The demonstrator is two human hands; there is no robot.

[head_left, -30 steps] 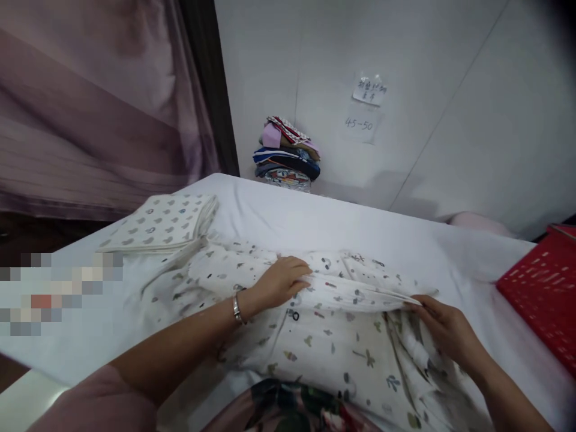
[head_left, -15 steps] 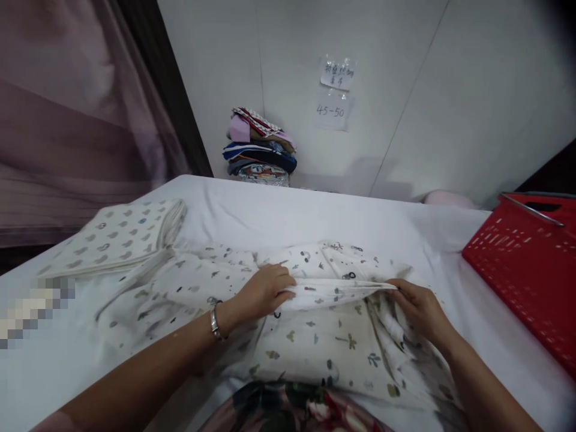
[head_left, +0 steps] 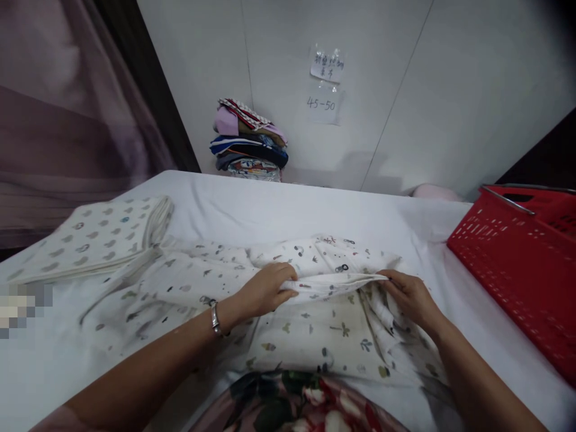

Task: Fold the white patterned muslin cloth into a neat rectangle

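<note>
A thin white cloth (head_left: 306,336) printed with small plants and other figures lies spread and rumpled over the table in front of me. My left hand (head_left: 270,289) pinches a gathered edge of it near the middle. Further right, my right hand (head_left: 407,295) grips the same edge between thumb and fingers. The edge is stretched into a narrow raised fold between the two hands. A bracelet circles my left wrist. The cloth's left part runs up against a folded white cloth (head_left: 101,231) with grey prints.
The table (head_left: 252,204) has a white cover. On the right stands a red plastic basket (head_left: 517,258) with a metal handle. Behind the far edge rises a stack of folded fabrics (head_left: 249,141). Paper notes (head_left: 321,105) are on the wall, and a purplish curtain (head_left: 67,138) hangs at left.
The view has shifted, so the surroundings sit slightly further left. Both hands keep their hold on the cloth's edge, and the fold between them looks a little narrower.
</note>
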